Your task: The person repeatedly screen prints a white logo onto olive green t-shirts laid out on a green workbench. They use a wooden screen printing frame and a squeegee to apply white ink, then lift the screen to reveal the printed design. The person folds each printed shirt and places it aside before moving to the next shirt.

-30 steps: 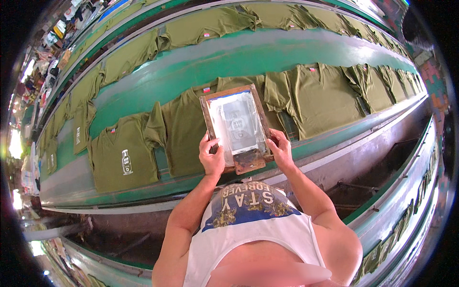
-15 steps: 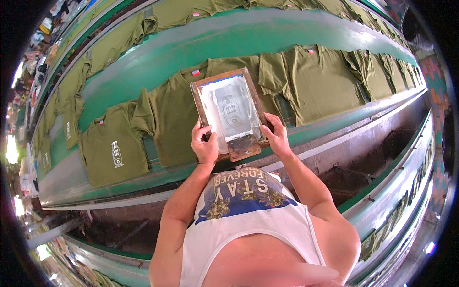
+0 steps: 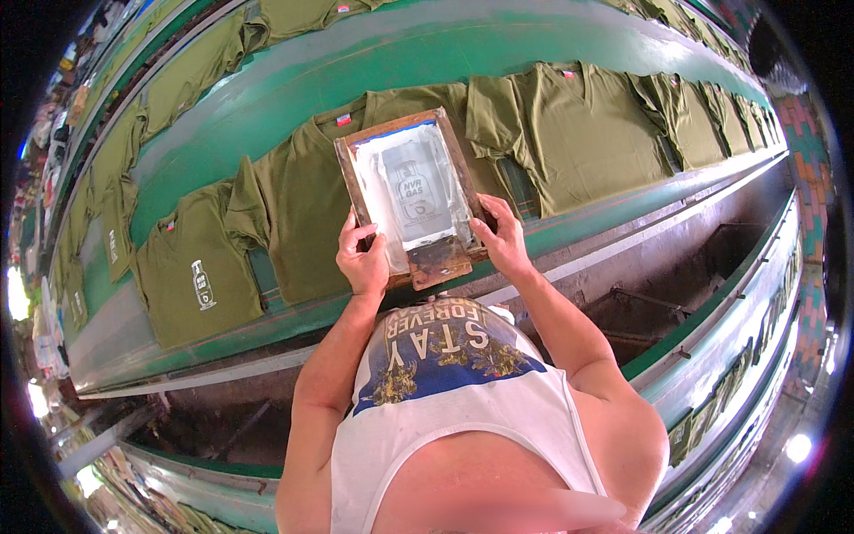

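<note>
A wooden-framed printing screen [image 3: 414,182] is between my two hands, over an unprinted olive T-shirt [image 3: 298,200]. Its pale mesh shows a bottle-shaped design. Whether the frame rests on the cloth or hovers just above it, I cannot tell. My left hand [image 3: 363,258] is closed on the frame's near left side, thumb on top. My right hand [image 3: 501,233] grips the near right side. A stained brown block [image 3: 440,263], perhaps a squeegee, sits at the screen's near end. To the left lies an olive T-shirt [image 3: 169,294] bearing a white bottle print [image 3: 205,285].
More olive T-shirts [image 3: 596,133] lie in a row to the right along the long green table [image 3: 258,120]. Another row runs along its far side. Below the table's near edge is a dark gap with metal bars [image 3: 654,303]; a parallel table [image 3: 712,356] stands at the lower right.
The whole view has shifted, so shirts, screen and hands appear a little farther left and up. Both hands keep their hold on the screen, and the mesh design looks clearer.
</note>
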Tool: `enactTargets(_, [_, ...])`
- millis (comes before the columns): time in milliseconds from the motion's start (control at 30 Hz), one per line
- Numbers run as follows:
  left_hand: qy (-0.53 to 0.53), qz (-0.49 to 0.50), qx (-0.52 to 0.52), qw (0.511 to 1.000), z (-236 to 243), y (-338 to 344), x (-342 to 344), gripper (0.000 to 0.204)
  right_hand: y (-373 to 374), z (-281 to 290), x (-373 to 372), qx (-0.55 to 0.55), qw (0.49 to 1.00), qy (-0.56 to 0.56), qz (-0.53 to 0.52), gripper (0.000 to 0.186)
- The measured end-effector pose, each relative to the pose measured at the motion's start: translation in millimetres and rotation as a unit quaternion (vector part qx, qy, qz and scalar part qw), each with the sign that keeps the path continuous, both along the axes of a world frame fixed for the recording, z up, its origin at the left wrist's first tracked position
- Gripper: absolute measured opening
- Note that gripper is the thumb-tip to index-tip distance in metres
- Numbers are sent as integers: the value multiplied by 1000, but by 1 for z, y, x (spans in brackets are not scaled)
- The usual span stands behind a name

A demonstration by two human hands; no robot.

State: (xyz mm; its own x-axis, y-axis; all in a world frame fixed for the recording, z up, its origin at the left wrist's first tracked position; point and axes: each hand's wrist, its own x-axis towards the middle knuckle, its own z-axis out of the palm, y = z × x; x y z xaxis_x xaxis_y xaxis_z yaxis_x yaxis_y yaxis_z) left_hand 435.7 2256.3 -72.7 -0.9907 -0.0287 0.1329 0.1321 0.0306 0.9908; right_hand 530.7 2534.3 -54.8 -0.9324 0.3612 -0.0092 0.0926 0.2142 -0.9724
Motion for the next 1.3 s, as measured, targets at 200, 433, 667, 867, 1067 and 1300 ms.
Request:
enactTargets(200, [-6,18,-13,1000,-1,3,-1,18,0,23,-5,42,999,-19,-11,50])
enactTargets(433, [-8,4,-53,999,-3,-2,-5,17,-25,95,16,312,887,117,319,53])
enactTargets(667, [-27,6,-57,998,-13,-6,-5,19,-48,99,2,384,868,70,306,46])
enactTargets(867, [-27,4,-62,998,-15,-6,-7,33,-45,100,-20,363,870,2,334,42])
enactTargets(1067, [-105,12,-15,994,8,0,-4,64,-39,121,-16,298,895,-8,332,42])
enactTargets(1300, [-177,17,-23,984,26,-7,-27,48,-46,106,3,358,870,10,338,54])
